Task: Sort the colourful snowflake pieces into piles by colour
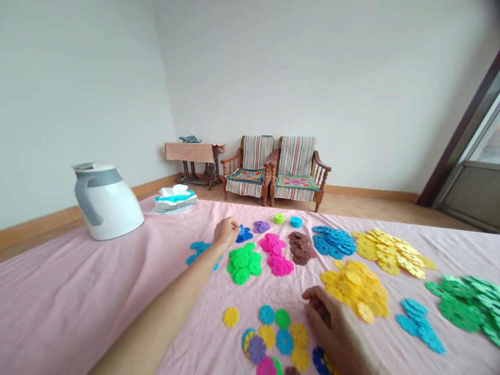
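Note:
My left hand [226, 231] reaches far across the pink cloth [78, 291], fingers pinched together at a small pile of dark blue snowflake discs [245, 234]. My right hand [336, 328] lies near the front, fingers curled down onto the cloth beside a pile of yellow discs [357, 286] and above mixed loose discs [277, 336]. Whether it holds a disc is hidden. Sorted piles lie between the hands: bright green [242, 260], pink [276, 252], brown [300, 247], blue [332, 240].
A white kettle [105, 200] stands at the left and a tissue pack [175, 199] behind it. More piles lie right: yellow [390, 251], green [469, 304], light blue [420, 317]. Two wooden armchairs [275, 169] and a small table [195, 153] stand by the far wall.

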`<state>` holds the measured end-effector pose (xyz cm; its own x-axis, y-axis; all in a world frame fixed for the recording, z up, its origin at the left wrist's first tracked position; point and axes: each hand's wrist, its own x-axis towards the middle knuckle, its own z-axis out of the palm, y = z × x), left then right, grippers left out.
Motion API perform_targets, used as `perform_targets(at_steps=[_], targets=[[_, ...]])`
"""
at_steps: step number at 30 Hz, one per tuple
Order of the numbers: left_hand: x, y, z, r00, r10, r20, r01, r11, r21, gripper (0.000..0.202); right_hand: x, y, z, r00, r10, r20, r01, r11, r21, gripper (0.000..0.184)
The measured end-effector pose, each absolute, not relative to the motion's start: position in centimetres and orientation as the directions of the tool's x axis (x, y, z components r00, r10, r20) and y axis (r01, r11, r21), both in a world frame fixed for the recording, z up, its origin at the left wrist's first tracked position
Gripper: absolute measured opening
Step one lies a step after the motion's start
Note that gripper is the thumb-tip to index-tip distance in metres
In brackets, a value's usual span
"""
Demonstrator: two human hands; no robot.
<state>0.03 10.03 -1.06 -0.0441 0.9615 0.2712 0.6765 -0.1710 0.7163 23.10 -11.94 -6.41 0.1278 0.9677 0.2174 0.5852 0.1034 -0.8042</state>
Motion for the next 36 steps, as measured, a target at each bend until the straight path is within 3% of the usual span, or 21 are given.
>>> perform_targets(at_steps=[5, 9, 12, 16, 20, 24, 30, 36], targets=[[0.5, 8.8, -0.5, 0.018, 0.947, 0.321, 0.687, -0.245, 0.684, 0.009, 23.1, -12.2, -6.0, 0.129, 0.969, 0.210, 0.582, 0.097, -0.807, 0.016], [1.6, 4.5, 0.5, 0.263, 0.919, 0.292, 0.620, -0.393, 0.679, 0.011, 22.9, -12.5, -5.3, 0.125, 0.967, 0.222, 0.567, 0.114, -0.816, 0.016], [2.5, -0.3, 1.2, 0.610, 0.766, 0.203, 0.482, -0.562, 0.672, 0.011, 23.0, -12.6, -4.8, 0.151, 0.959, 0.239, 0.551, 0.119, -0.826, 0.017], [4.1, -6.3, 2.1, 0.818, 0.560, 0.128, 0.357, -0.670, 0.651, 0.011, 23.7, -12.4, -4.5, 0.166, 0.955, 0.248, 0.564, 0.114, -0.818, 0.023], [6.3, -9.4, 1.9, 0.884, 0.448, 0.135, 0.314, -0.781, 0.540, 0.017, 24.2, -12.2, -4.5, 0.195, 0.948, 0.253, 0.590, 0.092, -0.802, 0.024], [8.0, -9.8, 0.8, 0.901, 0.419, 0.107, 0.341, -0.840, 0.422, 0.021, 24.0, -12.2, -4.5, 0.221, 0.937, 0.272, 0.588, 0.095, -0.803, 0.024], [9.1, -8.7, -1.1, 0.888, 0.457, 0.043, 0.391, -0.801, 0.454, 0.030, 23.4, -12.1, -4.2, 0.231, 0.927, 0.294, 0.579, 0.112, -0.808, 0.019], [10.0, -7.9, -1.6, 0.846, 0.534, -0.009, 0.429, -0.670, 0.606, 0.014, 23.2, -11.3, -5.1, 0.280, 0.900, 0.335, 0.584, 0.118, -0.803, 0.016]])
